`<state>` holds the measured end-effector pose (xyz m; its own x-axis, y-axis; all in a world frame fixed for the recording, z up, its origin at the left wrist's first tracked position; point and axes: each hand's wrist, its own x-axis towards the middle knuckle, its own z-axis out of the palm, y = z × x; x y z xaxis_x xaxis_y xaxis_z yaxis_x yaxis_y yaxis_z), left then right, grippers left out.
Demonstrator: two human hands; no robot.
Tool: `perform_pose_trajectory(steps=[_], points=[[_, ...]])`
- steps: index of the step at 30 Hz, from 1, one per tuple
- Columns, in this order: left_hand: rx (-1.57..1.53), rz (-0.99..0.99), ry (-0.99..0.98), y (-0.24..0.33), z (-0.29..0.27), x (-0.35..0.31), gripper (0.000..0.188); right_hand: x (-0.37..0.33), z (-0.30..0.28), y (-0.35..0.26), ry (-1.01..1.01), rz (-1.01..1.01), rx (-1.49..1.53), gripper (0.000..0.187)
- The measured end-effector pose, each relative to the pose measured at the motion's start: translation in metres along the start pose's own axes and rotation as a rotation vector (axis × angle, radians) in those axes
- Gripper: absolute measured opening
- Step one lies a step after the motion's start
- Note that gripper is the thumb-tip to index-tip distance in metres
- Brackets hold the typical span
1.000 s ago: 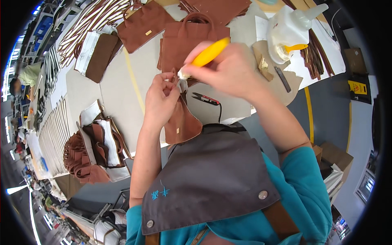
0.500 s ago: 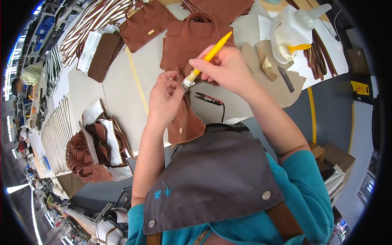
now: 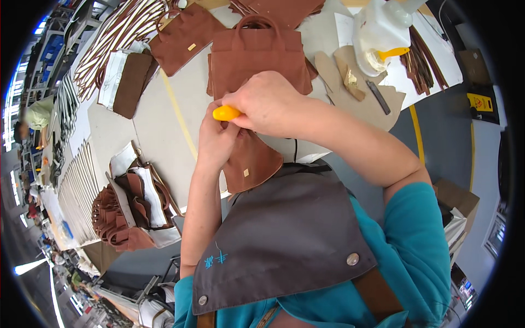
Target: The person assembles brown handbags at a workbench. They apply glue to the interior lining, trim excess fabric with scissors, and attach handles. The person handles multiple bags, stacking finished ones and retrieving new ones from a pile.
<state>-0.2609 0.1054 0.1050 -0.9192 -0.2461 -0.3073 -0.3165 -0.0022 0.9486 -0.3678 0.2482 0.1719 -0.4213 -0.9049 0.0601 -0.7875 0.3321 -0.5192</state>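
Note:
A yellow-handled brush (image 3: 225, 113) is gripped in my right hand (image 3: 270, 106), its rounded handle end toward me and its bristles hidden. My left hand (image 3: 212, 142) is closed on a brown leather bag piece (image 3: 252, 164) with a small gold tag, which hangs toward my apron. Both hands meet at the piece's upper part, so the spot where the brush touches cannot be seen. Just beyond them lies a brown leather bag (image 3: 257, 52) with a looped handle.
At the far right a white glue bottle (image 3: 377, 41) holds a second yellow brush (image 3: 394, 53). A dark flat bar (image 3: 378, 98) lies on grey card. Another brown bag piece (image 3: 186, 41) is far left; a stack of bag parts (image 3: 134, 202) sits near left.
My right hand has turned over and moved left and down against my left hand; the brush handle has swung from pointing away to pointing at me. The red-and-black snips are now covered.

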Motion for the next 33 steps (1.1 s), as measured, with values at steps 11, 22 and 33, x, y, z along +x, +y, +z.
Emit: perform_pose_trajectory(steps=[11,22,33], points=[[-0.042,-0.023,0.073,0.012,0.006,0.0,0.043,-0.034,-0.015,0.012,0.588,0.084,0.436,0.012],[0.001,-0.013,0.084,0.013,0.012,0.003,0.043,-0.029,0.001,0.021,0.462,0.237,0.67,0.006],[0.064,0.021,0.092,0.004,0.016,0.008,0.045,-0.01,0.015,0.036,0.269,0.036,0.272,0.009]])
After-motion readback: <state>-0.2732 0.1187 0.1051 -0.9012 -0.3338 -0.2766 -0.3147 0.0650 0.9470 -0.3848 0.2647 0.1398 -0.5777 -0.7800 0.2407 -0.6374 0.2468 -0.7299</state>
